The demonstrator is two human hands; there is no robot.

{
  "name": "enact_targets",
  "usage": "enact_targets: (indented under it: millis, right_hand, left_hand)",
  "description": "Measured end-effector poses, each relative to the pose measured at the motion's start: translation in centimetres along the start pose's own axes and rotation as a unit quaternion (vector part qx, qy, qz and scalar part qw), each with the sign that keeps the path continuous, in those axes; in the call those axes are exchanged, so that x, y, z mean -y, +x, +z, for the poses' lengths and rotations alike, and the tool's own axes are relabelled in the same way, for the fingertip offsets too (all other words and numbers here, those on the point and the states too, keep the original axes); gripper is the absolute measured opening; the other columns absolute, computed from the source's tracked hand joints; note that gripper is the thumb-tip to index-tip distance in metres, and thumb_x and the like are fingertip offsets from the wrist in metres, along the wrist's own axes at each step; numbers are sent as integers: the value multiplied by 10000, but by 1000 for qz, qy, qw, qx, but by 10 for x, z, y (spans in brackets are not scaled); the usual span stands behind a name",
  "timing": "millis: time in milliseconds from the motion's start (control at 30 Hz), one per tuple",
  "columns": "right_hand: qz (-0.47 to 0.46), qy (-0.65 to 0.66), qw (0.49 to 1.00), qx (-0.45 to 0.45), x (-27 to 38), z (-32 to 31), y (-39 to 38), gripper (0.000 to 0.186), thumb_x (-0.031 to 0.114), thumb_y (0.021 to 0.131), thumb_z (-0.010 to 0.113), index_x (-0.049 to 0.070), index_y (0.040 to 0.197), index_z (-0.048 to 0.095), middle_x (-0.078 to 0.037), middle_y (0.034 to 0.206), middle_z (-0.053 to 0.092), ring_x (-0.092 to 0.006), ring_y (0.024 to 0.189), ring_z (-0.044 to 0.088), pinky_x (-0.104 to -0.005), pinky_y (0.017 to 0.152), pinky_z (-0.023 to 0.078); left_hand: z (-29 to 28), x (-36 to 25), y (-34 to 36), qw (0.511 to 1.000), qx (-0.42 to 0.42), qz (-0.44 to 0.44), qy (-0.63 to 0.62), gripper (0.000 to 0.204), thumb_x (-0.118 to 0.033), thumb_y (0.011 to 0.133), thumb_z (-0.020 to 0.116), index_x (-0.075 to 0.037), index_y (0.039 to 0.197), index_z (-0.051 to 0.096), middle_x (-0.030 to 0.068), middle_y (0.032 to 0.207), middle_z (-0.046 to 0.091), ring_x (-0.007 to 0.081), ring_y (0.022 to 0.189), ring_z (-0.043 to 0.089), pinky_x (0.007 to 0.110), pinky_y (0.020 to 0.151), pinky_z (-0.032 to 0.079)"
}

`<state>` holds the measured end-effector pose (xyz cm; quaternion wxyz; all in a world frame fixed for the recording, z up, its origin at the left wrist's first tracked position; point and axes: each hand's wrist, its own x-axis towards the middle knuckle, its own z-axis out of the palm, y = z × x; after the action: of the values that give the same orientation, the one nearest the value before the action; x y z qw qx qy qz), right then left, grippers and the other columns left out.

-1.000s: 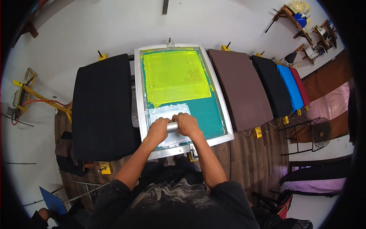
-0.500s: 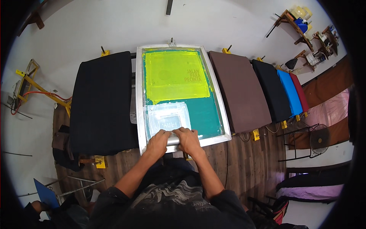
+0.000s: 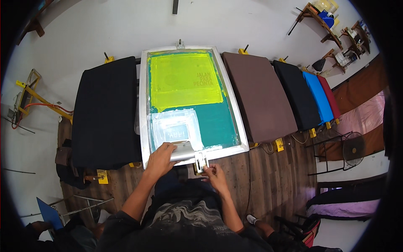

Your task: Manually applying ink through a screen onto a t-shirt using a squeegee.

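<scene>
A silver-framed printing screen (image 3: 145, 126) stretches away from me, with teal mesh, a yellow-green block at the far end and white ink at the near left. On the white ink lies a squeegee with a silver handle (image 3: 182, 152); my left hand (image 3: 160, 160) is closed around its left end. Just beyond the screen's near edge, my right hand (image 3: 217, 176) is closed, its fingertips pinching the lower end of a metal clamp (image 3: 201, 161) fixed at that edge. Part of the clamp is hidden under the frame.
Platens covered in black (image 3: 105, 113) and brown (image 3: 258, 96) cloth flank the screen. Further right are another black one (image 3: 296, 94), a blue one (image 3: 317, 96) and a red one. A fan (image 3: 354, 150) stands at the right. Another person's shoe (image 3: 252, 219) shows at lower right.
My right hand has left the squeegee and come down to the clamp at the near edge. My left hand stays on the squeegee. The view has shifted slightly; another person's foot appears.
</scene>
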<state>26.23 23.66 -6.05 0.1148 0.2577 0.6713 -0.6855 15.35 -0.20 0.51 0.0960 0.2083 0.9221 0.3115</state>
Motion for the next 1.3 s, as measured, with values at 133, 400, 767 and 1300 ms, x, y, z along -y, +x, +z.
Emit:
enact_targets:
  millis: [133, 400, 767, 1300]
  right_hand:
    - [13, 90, 996, -2, 0, 4, -4, 386, 221, 942, 688, -26, 1168, 498, -84, 896, 634, -139, 696, 645, -286, 589, 582]
    - [-59, 87, 993, -58, -18, 12, -5, 352, 119, 918, 705, -5, 1109, 436, -64, 785, 564, -127, 562, 588, -282, 486, 535]
    - [-118, 29, 989, -82, -6, 19, -8, 357, 101, 906, 722, 75, 969, 372, -9, 685, 470, -77, 473, 484, -244, 401, 431]
    - [-64, -22, 997, -33, -11, 3, -5, 299, 192, 957, 666, 49, 949, 403, -84, 779, 583, -156, 605, 652, -289, 520, 550]
  left_hand:
    - [-4, -9, -3, 1000, 13, -18, -6, 490, -142, 774, 793, -30, 1208, 593, 168, 1205, 584, 395, 1027, 638, 451, 865, 531]
    - [-10, -14, -6, 1000, -12, -1, -2, 499, -130, 742, 811, -52, 1190, 605, 141, 1149, 601, 377, 970, 657, 448, 821, 543]
    - [-16, -15, -6, 999, -47, 22, -14, 494, -121, 725, 819, -54, 1170, 616, 142, 1090, 620, 373, 912, 669, 439, 769, 557]
    - [3, 9, 3, 1000, 29, -4, -1, 409, -26, 794, 695, -49, 1193, 606, 171, 1158, 595, 401, 991, 647, 480, 867, 534]
